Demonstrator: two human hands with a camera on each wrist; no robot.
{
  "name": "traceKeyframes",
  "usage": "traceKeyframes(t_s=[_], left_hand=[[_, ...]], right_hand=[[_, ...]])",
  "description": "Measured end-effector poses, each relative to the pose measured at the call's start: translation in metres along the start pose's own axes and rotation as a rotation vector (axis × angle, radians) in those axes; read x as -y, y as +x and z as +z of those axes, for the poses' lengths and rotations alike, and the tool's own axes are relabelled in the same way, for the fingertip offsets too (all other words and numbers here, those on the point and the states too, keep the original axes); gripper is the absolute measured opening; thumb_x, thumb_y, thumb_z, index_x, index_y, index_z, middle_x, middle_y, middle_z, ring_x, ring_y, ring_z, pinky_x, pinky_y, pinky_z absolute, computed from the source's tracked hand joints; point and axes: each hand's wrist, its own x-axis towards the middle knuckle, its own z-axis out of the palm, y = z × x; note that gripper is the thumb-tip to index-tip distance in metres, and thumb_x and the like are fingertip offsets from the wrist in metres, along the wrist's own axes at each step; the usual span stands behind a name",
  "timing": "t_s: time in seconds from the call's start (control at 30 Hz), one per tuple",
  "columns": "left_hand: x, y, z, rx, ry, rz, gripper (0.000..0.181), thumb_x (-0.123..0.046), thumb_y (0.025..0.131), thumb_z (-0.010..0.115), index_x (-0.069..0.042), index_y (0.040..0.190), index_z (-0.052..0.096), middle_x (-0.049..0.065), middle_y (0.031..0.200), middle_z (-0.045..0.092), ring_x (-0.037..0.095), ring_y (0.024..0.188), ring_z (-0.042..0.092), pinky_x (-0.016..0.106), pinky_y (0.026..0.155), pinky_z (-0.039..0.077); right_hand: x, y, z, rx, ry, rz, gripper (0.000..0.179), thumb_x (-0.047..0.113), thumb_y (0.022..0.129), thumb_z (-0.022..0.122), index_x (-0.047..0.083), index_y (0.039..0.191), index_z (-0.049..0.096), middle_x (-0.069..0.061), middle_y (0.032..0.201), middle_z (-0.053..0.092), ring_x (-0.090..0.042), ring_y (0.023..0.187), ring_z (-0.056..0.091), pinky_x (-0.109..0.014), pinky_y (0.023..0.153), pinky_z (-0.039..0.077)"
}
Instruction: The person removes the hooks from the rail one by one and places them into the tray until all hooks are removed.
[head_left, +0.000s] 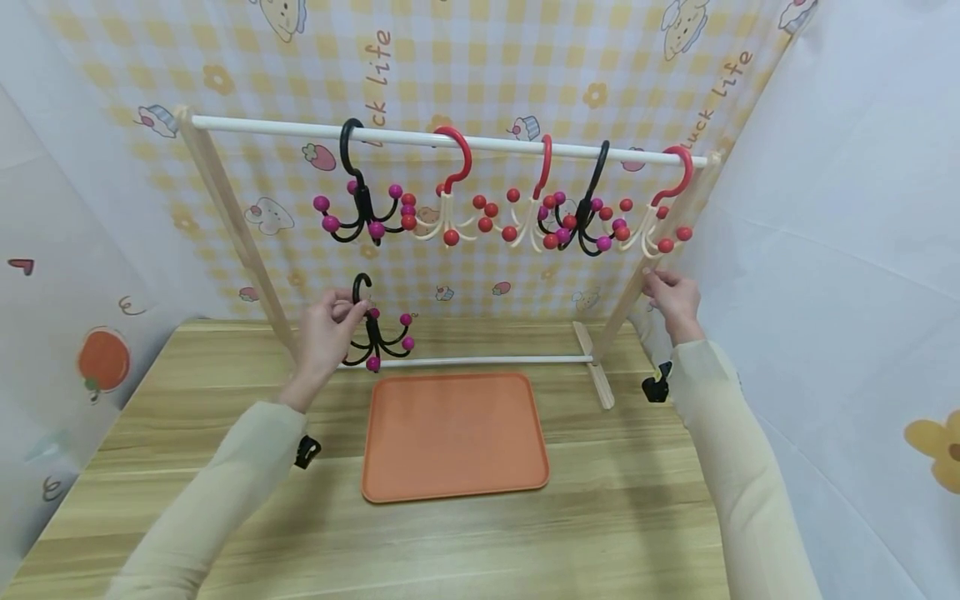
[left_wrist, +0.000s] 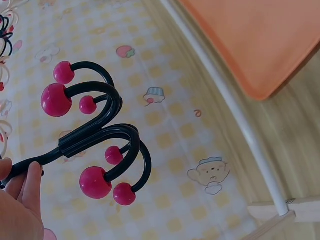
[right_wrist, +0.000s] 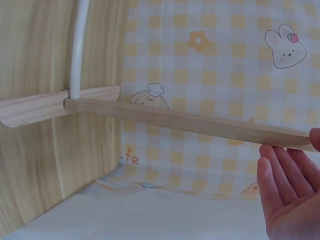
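Note:
My left hand (head_left: 324,335) pinches a black multi-arm hook hanger (head_left: 374,332) by its neck, below the rack's top bar at the left. Its curved arms end in magenta balls, seen close up in the left wrist view on the hanger (left_wrist: 95,135). At the right, my right hand (head_left: 675,302) grips the rack's wooden upright (head_left: 624,308), thumb on one side and fingers on the other in the right wrist view. From the white top bar (head_left: 277,127) hang several similar hangers, among them a black one (head_left: 364,204) and a red-hooked cream one (head_left: 447,208).
An orange tray (head_left: 456,437) lies on the wooden table (head_left: 420,550) in front of the rack. Behind it, a white lower bar (head_left: 495,361) joins the uprights. The right foot (head_left: 596,371) rests on the table. A checked cloth (head_left: 480,75) hangs behind.

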Motion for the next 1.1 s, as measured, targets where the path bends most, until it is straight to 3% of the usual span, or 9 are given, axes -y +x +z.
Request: traceKeyframes(t_s=[0.27, 0.37, 0.5, 0.7, 0.83, 0.93, 1.1], left_hand=[[0.01, -0.013, 0.015, 0.035, 0.053, -0.027, 0.022, -0.017, 0.085, 0.06, 0.003, 0.096, 0.056, 0.016, 0.089, 0.065, 0.027, 0.082, 0.062, 0.024, 0.057, 0.046], [0.013, -0.017, 0.021, 0.058, 0.063, -0.043, 0.023, -0.018, 0.085, 0.059, 0.002, 0.095, 0.055, 0.016, 0.087, 0.065, 0.028, 0.072, 0.062, 0.025, 0.051, 0.044], [0.019, -0.023, 0.029, 0.097, 0.016, -0.082, 0.023, -0.016, 0.086, 0.058, 0.004, 0.096, 0.053, 0.018, 0.089, 0.065, 0.029, 0.075, 0.062, 0.027, 0.054, 0.047], [0.025, -0.035, 0.04, 0.135, -0.05, -0.139, 0.019, -0.012, 0.085, 0.059, 0.004, 0.094, 0.054, 0.019, 0.089, 0.064, 0.027, 0.073, 0.062, 0.022, 0.047, 0.043], [0.031, -0.043, 0.047, 0.13, -0.08, -0.143, 0.014, -0.007, 0.084, 0.059, 0.005, 0.09, 0.053, 0.021, 0.086, 0.064, 0.028, 0.076, 0.063, 0.021, 0.047, 0.044], [0.034, -0.049, 0.05, 0.125, -0.078, -0.149, 0.011, -0.004, 0.084, 0.058, 0.004, 0.088, 0.052, 0.021, 0.083, 0.064, 0.026, 0.065, 0.061, 0.021, 0.042, 0.04], [0.041, -0.056, 0.055, 0.116, -0.03, -0.21, 0.013, -0.01, 0.085, 0.059, 0.001, 0.087, 0.051, 0.019, 0.083, 0.065, 0.022, 0.063, 0.06, 0.021, 0.038, 0.035]], right_hand=[[0.0, 0.0, 0.0, 0.007, -0.024, 0.006, 0.05, 0.032, 0.086, 0.052, -0.006, 0.119, 0.05, -0.01, 0.097, 0.058, 0.0, 0.068, 0.055, -0.021, 0.069, 0.046], [0.0, -0.001, 0.0, 0.005, -0.03, 0.001, 0.049, 0.032, 0.087, 0.052, -0.006, 0.118, 0.051, -0.008, 0.095, 0.059, 0.0, 0.069, 0.055, -0.022, 0.069, 0.047], [-0.001, 0.0, -0.001, 0.008, -0.028, -0.004, 0.049, 0.032, 0.086, 0.053, -0.007, 0.116, 0.052, 0.0, 0.084, 0.059, -0.001, 0.069, 0.056, -0.019, 0.064, 0.047], [-0.001, -0.001, -0.001, 0.012, -0.034, -0.007, 0.049, 0.033, 0.087, 0.052, -0.007, 0.116, 0.051, -0.002, 0.086, 0.059, -0.003, 0.072, 0.057, -0.015, 0.058, 0.045], [-0.001, -0.001, -0.001, 0.01, -0.033, -0.016, 0.049, 0.032, 0.086, 0.052, -0.007, 0.115, 0.052, 0.001, 0.082, 0.058, -0.003, 0.071, 0.056, -0.015, 0.058, 0.045], [-0.001, -0.001, -0.001, 0.012, -0.027, -0.018, 0.049, 0.032, 0.086, 0.052, -0.007, 0.115, 0.052, 0.003, 0.078, 0.057, -0.004, 0.071, 0.056, -0.014, 0.058, 0.045], [0.0, 0.0, -0.002, 0.015, -0.03, -0.013, 0.05, 0.033, 0.087, 0.052, -0.007, 0.116, 0.052, 0.006, 0.075, 0.056, -0.003, 0.071, 0.055, -0.016, 0.06, 0.046]])
